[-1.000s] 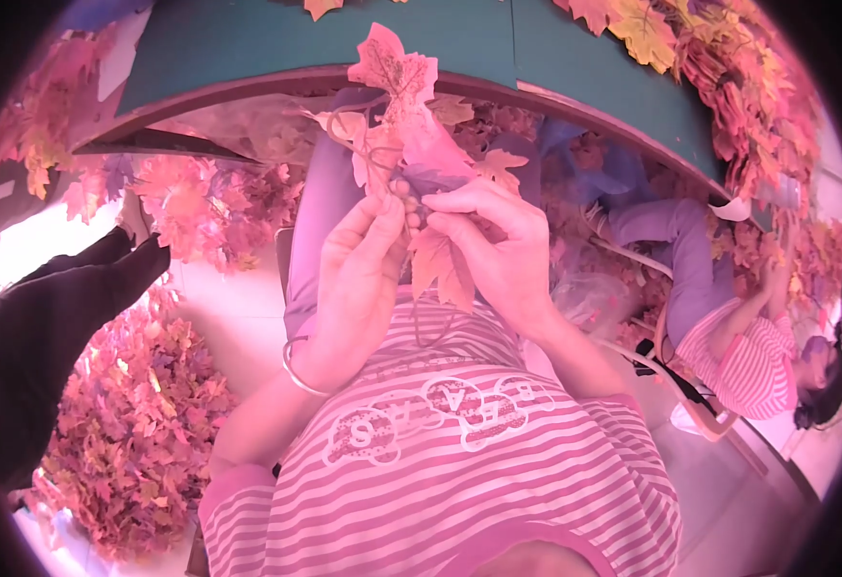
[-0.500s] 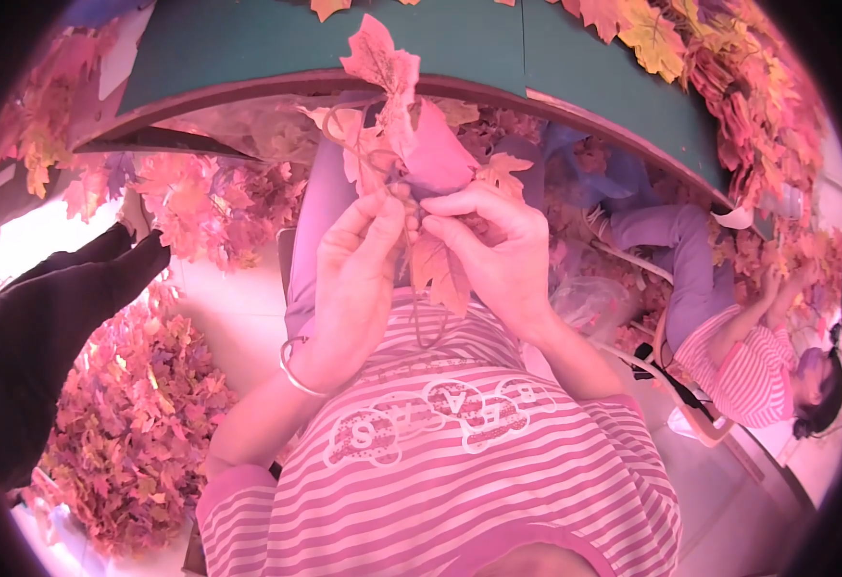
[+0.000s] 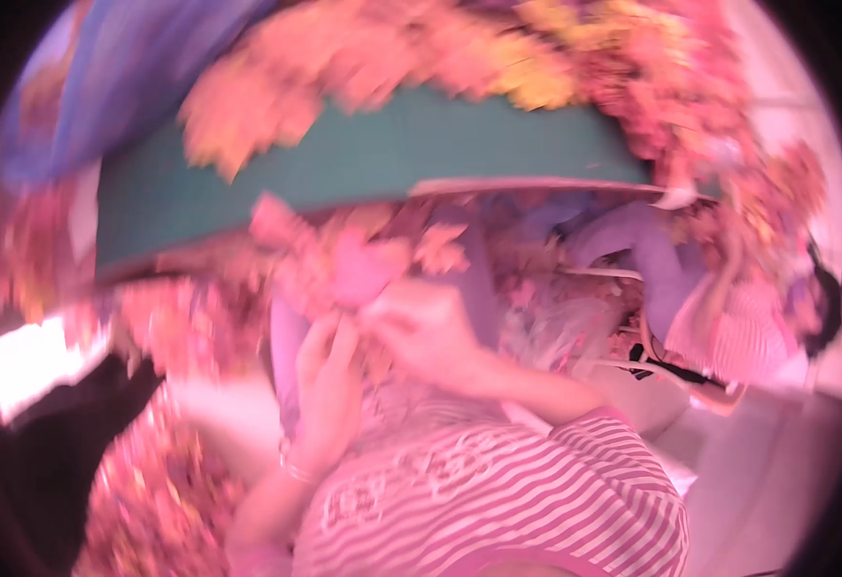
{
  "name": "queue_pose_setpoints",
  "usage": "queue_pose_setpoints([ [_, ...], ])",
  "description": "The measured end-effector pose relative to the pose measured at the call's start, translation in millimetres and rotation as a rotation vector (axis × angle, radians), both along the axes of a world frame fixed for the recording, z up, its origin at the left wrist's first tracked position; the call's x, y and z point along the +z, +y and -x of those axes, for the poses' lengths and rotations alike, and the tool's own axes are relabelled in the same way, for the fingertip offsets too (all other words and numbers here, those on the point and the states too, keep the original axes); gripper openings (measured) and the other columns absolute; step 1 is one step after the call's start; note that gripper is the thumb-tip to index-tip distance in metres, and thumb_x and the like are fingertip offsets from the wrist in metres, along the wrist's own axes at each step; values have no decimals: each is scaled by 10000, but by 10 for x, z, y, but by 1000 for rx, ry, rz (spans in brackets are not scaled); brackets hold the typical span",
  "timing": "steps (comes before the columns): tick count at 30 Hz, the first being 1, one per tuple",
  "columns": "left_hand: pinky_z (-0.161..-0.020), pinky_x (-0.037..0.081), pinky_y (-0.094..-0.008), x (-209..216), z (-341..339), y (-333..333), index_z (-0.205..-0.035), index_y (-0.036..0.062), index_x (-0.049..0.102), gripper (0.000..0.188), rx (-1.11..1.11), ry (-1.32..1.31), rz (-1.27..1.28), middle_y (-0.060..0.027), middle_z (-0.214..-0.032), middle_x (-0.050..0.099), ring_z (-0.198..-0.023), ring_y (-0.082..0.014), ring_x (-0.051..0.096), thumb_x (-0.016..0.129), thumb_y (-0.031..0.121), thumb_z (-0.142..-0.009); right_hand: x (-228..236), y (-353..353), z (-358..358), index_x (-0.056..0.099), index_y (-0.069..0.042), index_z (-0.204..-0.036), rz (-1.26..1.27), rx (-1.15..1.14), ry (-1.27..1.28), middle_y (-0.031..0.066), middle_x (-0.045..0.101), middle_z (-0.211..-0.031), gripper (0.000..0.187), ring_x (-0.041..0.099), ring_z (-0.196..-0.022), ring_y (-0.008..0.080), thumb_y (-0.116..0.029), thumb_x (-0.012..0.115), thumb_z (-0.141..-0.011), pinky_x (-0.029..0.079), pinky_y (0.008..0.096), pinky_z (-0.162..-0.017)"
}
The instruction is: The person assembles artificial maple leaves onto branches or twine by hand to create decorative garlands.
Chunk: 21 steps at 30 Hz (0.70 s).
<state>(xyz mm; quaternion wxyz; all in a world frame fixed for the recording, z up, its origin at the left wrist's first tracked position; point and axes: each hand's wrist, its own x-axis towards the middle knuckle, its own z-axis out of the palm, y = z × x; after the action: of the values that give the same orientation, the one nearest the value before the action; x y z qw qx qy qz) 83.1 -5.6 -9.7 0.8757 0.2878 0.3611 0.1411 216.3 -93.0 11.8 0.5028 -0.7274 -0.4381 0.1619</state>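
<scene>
A strand of artificial autumn leaves point(image 3: 363, 267), pink and orange, sits at my fingertips over my lap, near the edge of the green table point(image 3: 373, 154). Its left part is smeared by motion. My left hand point(image 3: 329, 380) is closed in a pinch at the strand's lower end, thumb and fingers together. From the other side my right hand point(image 3: 426, 332) grips the strand close to the left fingertips. The exact spot between the fingers is too blurred to make out.
Piles of artificial leaves lie along the table's far side point(image 3: 363, 48) and on the floor at the left point(image 3: 161, 490). Blue plastic point(image 3: 151, 67) stands at the upper left. A dark-clothed leg point(image 3: 75, 442) is close on my left; another person point(image 3: 738, 327) sits at the right.
My view has swung, so the table and its leaf pile show more and the hands appear lower and further left. Both hands keep their hold on the leaf strand.
</scene>
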Motion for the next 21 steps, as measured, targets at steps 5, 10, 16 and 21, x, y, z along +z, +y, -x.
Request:
queue_pose_setpoints([
  [5,-735,492,-211,15,32,-10,-1057,103,569,42,-21,-6,222,17,-951,594,-862,-70,572,552,141,-1059,-202,-117,-14,660,-8,-930,-19,185,-151,101,630,-924,66,676,-766,266,-33,665,-870,568,343,-645],
  [10,-737,497,-203,-80,74,8,-1119,55,585,86,-91,-48,410,-17,-1057,617,-919,-87,588,534,84,-1056,-4,-215,-221,660,-60,-901,134,282,-333,54,615,-915,128,664,-790,207,-144,698,-812,577,321,-627],
  [16,-744,497,-203,-25,241,82,-1257,-11,575,232,-85,-44,612,-41,-1087,612,-909,-101,575,512,109,-1069,694,-36,-1868,671,-7,-889,-222,-635,-608,118,633,-826,106,645,-723,283,-59,742,-830,510,392,-645],
  [21,-702,512,-175,44,258,57,-1248,-8,570,285,-128,-42,446,-55,-1013,566,-828,-94,556,532,211,-1071,543,-69,-2891,695,16,-886,-174,-820,-652,136,646,-774,116,645,-704,272,-55,753,-815,512,384,-651],
])
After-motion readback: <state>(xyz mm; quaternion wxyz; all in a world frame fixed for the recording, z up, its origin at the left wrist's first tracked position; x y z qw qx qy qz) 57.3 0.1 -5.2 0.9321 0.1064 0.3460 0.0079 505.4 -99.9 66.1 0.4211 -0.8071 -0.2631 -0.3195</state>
